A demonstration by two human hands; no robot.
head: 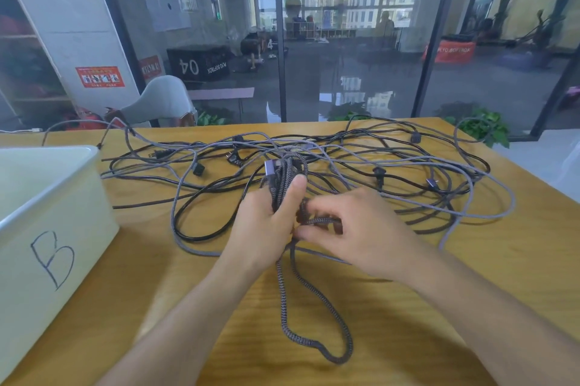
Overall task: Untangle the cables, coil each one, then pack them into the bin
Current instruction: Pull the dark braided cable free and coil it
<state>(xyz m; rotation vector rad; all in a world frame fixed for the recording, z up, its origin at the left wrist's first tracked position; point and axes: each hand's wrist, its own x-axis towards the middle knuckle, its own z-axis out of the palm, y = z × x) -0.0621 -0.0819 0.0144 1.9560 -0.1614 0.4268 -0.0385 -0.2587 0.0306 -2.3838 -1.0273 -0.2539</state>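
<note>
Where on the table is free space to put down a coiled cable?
Bare table lies near the front edge right of the right hand, and between the bin and the left hand. The far half is crowded with tangled cables.

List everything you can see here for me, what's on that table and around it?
braided cable: one, grey, partly coiled in the left hand, a loop trailing toward the near table edge
tangled cables: several, count unclear, black and grey, spread across the far half of the table
bin: one, white, marked B, at the table's left end
table: one, yellow wood
chair: one, grey, behind the table's left end
plants: green, beyond the far edge
left hand: grips the coiled bundle
right hand: pinches a strand beside the bundle
</note>
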